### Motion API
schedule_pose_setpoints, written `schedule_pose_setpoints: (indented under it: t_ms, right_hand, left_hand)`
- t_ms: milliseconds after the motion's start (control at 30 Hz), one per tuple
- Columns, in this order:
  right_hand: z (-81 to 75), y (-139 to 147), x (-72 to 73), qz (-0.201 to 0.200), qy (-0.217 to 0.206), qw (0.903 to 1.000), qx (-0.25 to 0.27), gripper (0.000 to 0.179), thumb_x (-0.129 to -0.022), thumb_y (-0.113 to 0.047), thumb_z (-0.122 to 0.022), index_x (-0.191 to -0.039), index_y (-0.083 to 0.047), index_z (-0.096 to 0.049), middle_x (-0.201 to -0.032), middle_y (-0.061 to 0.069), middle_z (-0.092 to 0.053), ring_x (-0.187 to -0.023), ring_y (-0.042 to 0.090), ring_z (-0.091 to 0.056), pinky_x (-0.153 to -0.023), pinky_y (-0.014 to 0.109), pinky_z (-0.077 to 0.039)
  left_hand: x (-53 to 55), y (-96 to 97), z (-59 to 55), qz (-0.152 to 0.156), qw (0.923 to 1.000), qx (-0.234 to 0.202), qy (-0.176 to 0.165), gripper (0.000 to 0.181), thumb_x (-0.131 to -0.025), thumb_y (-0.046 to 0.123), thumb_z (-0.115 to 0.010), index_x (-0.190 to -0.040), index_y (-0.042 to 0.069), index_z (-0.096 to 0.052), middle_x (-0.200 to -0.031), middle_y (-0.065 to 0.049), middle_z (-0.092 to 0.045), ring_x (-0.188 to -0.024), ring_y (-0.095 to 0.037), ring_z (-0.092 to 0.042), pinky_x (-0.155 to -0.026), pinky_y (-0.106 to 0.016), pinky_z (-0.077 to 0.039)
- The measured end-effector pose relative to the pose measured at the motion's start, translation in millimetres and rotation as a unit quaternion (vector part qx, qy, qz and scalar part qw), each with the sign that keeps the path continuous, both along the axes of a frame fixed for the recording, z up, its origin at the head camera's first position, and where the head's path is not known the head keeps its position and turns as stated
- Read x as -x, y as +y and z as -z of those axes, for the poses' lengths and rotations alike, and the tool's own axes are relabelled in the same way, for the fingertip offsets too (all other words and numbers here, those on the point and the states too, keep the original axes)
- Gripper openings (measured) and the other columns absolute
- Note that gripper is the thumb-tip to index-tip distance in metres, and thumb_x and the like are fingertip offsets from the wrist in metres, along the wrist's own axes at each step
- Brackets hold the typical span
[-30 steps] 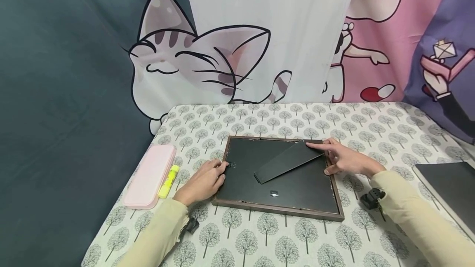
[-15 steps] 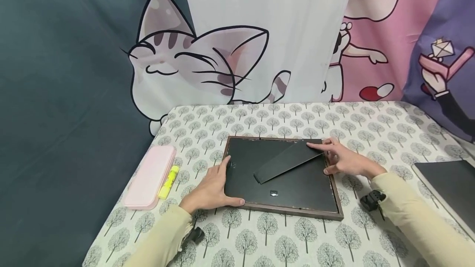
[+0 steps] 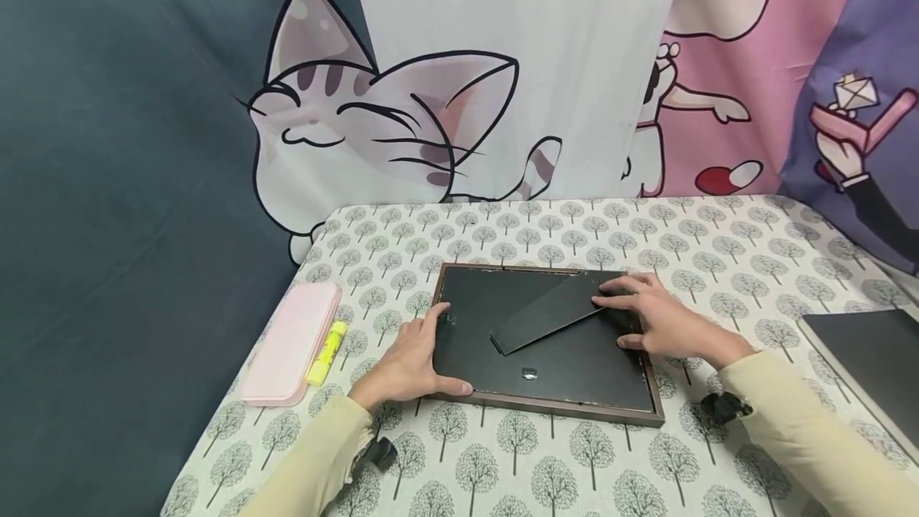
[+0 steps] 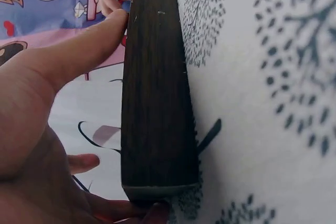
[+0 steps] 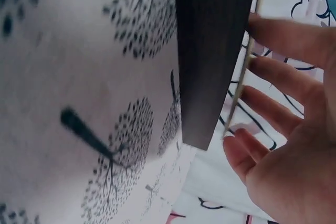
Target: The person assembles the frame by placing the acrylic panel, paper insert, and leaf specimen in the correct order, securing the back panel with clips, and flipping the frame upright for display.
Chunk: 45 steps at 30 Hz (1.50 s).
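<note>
A dark wooden picture frame (image 3: 553,412) lies face down on the table, its black backing board (image 3: 589,377) facing up. Slanting across the board is a flat black easel stand (image 3: 549,313), folded down. My left hand (image 3: 409,361) spans the frame's near left corner, thumb along the near edge and fingers at the left edge. In the left wrist view the frame's side (image 4: 157,98) runs past the straight thumb. My right hand (image 3: 668,321) touches the stand's upper right end with its fingertips, thumb over the board. Its fingers reach a thin pale edge (image 5: 239,90) in the right wrist view.
A pink case (image 3: 290,345) and a yellow tube (image 3: 326,353) lie left of the frame. At the far right is a dark flat folder or book (image 3: 865,365). A tree-print cloth (image 3: 517,441) covers the table, and a cartoon curtain (image 3: 574,62) hangs behind.
My left hand has spread from the left edge round the near left corner. My right hand has slid inward from the frame's right rim onto the stand's end and board.
</note>
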State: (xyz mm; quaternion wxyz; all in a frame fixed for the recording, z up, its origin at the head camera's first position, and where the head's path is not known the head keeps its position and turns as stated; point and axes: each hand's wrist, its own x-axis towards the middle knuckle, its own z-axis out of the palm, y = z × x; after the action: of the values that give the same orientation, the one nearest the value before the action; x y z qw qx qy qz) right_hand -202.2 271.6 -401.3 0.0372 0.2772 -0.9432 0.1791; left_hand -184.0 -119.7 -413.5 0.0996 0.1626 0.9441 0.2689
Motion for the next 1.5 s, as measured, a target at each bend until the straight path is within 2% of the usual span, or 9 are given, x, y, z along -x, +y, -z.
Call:
schedule_pose_setpoints:
  t_ms: [167, 300, 567, 667, 800, 900, 1067, 1267, 1500]
  right_hand:
    - [-1.8, -9, -7.0, -0.024, -0.001, 0.9997, -0.003, 0.061, -0.077, -0.025, -0.085, -0.132, -0.007, -0.065, -0.138, 0.021, -0.057, -0.123, 0.041, -0.046, -0.098, 0.065, -0.044]
    - [-4.5, -17, -13.7, -0.038, -0.010, 0.9991, -0.016, 0.078, -0.074, -0.040, -0.087, -0.138, -0.006, -0.060, -0.140, 0.028, -0.052, -0.126, 0.045, -0.046, -0.099, 0.066, -0.044]
    - [-3.3, -24, -20.2, -0.028, -0.052, 0.9980, -0.020, 0.105, -0.066, -0.053, -0.089, -0.150, -0.008, -0.045, -0.144, 0.032, -0.044, -0.131, 0.045, -0.044, -0.102, 0.066, -0.042]
    - [-2.5, -27, -22.0, -0.033, -0.056, 0.9974, -0.032, 0.109, -0.064, -0.058, -0.088, -0.152, -0.010, -0.043, -0.144, 0.030, -0.045, -0.132, 0.043, -0.044, -0.099, 0.067, -0.041]
    - [-3.1, -31, -24.1, -0.034, -0.051, 0.9970, -0.048, 0.111, -0.063, -0.060, -0.087, -0.152, -0.012, -0.042, -0.144, 0.028, -0.045, -0.133, 0.043, -0.043, -0.097, 0.069, -0.041]
    - [-3.3, -34, -26.5, -0.025, -0.047, 0.9971, -0.054, 0.112, -0.061, -0.058, -0.089, -0.152, -0.012, -0.043, -0.144, 0.028, -0.044, -0.133, 0.043, -0.042, -0.097, 0.070, -0.040]
    - [-1.1, -43, -33.4, -0.022, -0.058, 0.9957, -0.070, 0.116, -0.061, -0.065, -0.085, -0.155, -0.013, -0.039, -0.148, 0.032, -0.038, -0.137, 0.046, -0.035, -0.098, 0.072, -0.036]
    - [0.4, -48, -38.4, -0.020, -0.069, 0.9949, -0.071, 0.115, -0.066, -0.063, -0.083, -0.157, -0.015, -0.032, -0.151, 0.035, -0.031, -0.140, 0.049, -0.031, -0.102, 0.075, -0.032]
    - [-3.5, -46, -38.4, -0.027, -0.075, 0.9937, -0.079, 0.109, -0.074, -0.063, -0.078, -0.158, -0.014, -0.029, -0.153, 0.037, -0.027, -0.140, 0.052, -0.028, -0.103, 0.077, -0.030]
  left_hand:
    - [1.5, -1.6, -2.2, 0.023, 0.9997, 0.010, 0.001, 0.124, -0.065, 0.046, -0.093, -0.159, 0.022, -0.016, -0.142, -0.026, -0.048, -0.132, -0.039, -0.044, -0.105, -0.055, -0.047]
    - [0.7, -2.0, -3.4, 0.027, 0.9996, 0.000, 0.001, 0.122, -0.067, 0.043, -0.092, -0.160, 0.021, -0.016, -0.148, -0.024, -0.048, -0.136, -0.042, -0.042, -0.109, -0.057, -0.044]
    - [-1.2, 5.0, -0.2, -0.021, 0.9988, -0.044, -0.006, 0.113, -0.058, 0.038, -0.094, -0.151, 0.014, -0.034, -0.139, -0.020, -0.055, -0.132, -0.041, -0.047, -0.107, -0.057, -0.046]
    - [0.4, 7.2, 1.4, -0.044, 0.9978, -0.046, -0.015, 0.109, -0.056, 0.037, -0.096, -0.147, 0.017, -0.039, -0.132, -0.023, -0.051, -0.123, -0.037, -0.045, -0.096, -0.055, -0.050]
    - [8.8, 8.6, 3.3, -0.055, 0.9966, -0.057, -0.023, 0.112, -0.050, 0.032, -0.099, -0.145, 0.023, -0.040, -0.124, -0.022, -0.042, -0.114, -0.034, -0.036, -0.089, -0.049, -0.045]
    - [18.1, 9.5, 1.9, -0.038, 0.9977, -0.048, -0.030, 0.117, -0.048, 0.031, -0.100, -0.145, 0.026, -0.036, -0.119, -0.023, -0.038, -0.109, -0.034, -0.031, -0.087, -0.044, -0.040]
    - [29.5, 7.5, -2.9, 0.017, 0.9977, 0.017, -0.064, 0.123, -0.055, 0.038, -0.098, -0.154, 0.031, -0.025, -0.115, -0.023, -0.031, -0.105, -0.036, -0.024, -0.081, -0.039, -0.034]
    - [29.4, 5.3, -7.2, 0.050, 0.9940, 0.046, -0.086, 0.127, -0.060, 0.043, -0.093, -0.159, 0.036, -0.015, -0.109, -0.019, -0.025, -0.103, -0.037, -0.021, -0.076, -0.038, -0.032]
    - [28.5, 6.1, -8.6, 0.055, 0.9939, 0.040, -0.086, 0.113, -0.063, 0.042, -0.090, -0.155, 0.037, -0.024, -0.114, -0.021, -0.025, -0.107, -0.038, -0.020, -0.077, -0.039, -0.034]
